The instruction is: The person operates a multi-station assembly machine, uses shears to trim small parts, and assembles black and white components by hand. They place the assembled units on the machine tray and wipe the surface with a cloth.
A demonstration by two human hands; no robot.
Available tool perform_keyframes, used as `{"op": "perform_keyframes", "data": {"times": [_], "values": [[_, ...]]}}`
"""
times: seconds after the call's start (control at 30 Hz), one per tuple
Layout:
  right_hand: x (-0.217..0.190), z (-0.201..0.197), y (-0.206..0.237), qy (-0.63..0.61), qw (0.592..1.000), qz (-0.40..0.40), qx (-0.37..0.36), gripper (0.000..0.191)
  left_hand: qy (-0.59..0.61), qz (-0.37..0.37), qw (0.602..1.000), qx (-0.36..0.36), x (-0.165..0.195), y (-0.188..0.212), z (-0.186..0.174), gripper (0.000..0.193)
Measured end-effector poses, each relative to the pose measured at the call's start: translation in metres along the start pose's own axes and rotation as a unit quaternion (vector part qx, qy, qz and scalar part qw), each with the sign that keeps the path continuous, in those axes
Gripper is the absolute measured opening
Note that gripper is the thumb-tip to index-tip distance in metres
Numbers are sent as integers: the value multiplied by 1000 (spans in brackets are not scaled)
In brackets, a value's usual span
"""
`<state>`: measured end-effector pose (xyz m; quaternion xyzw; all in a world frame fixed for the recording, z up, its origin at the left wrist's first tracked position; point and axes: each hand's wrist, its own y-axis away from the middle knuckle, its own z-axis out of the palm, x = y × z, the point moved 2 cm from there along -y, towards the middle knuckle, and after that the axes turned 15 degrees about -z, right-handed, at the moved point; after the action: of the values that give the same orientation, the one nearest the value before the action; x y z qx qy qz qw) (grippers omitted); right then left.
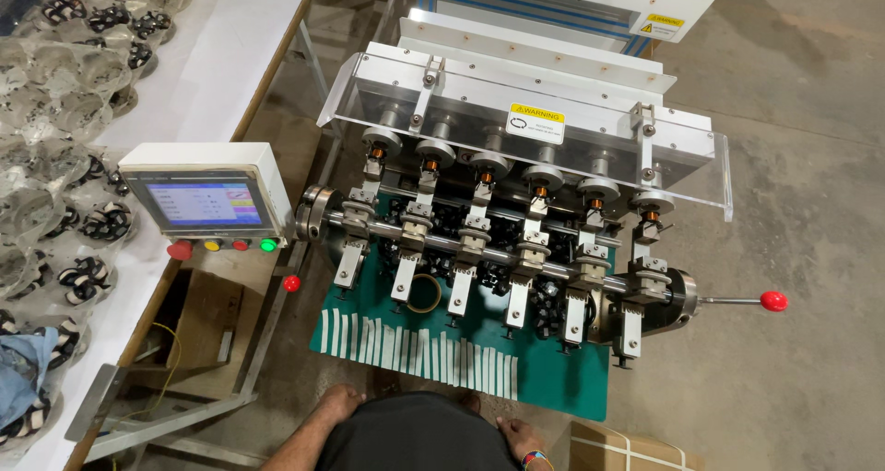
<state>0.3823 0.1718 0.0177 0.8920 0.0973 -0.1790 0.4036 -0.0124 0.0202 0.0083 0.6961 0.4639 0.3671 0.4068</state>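
While the person stands close against the front of a winding machine (516,241), both hands rest low at the bottom of the view, beside a dark shirt. The left hand (339,403) lies just below the near edge of a green mat (562,379), its fingers curled loosely downward and holding nothing that can be seen. The right hand (523,437), with a coloured band at the wrist, sits near the same edge further along; its fingers are partly hidden by the shirt, so how far they are open cannot be told, and no object shows in it. On the mat, just above the hands, a row of white tape strips (419,353) lies side by side, and a ring of tape (424,294) rests further in, under the machine's row of clamps. A steel shaft runs across the machine and ends in a lever with a red knob (773,300). To the left stands a control box with a lit screen (205,204) and coloured buttons, beside a white table (235,47) piled with clear bags of small parts (55,111).
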Motion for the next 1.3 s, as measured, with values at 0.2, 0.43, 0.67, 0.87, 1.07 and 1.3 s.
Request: {"op": "perform_keyframes", "data": {"times": [0.2, 0.43, 0.67, 0.87, 1.07, 1.3], "values": [[1, 0, 0, 17, 1000, -9, 6, 60, 5, 7, 1000, 23, -2, -1, 1, 38], [7, 6, -2, -5, 1000, 5, 8, 54, -3, -4, 1000, 5, -2, -2, 2, 40], [17, 14, -9, -11, 1000, 10, 2, 50, -7, -19, 1000, -2, 1, -3, 2, 38], [8, 7, -2, -41, 999, -10, 11, 48, 1, -33, 999, -20, 2, -4, 1, 36], [-1, 1, 0, -17, 999, 23, -16, 45, -5, 14, 1000, -4, 1, -2, -1, 37], [4, 7, -5, -21, 999, 30, 1, 46, -11, -3, 1000, -12, 3, -4, -3, 36]]}}
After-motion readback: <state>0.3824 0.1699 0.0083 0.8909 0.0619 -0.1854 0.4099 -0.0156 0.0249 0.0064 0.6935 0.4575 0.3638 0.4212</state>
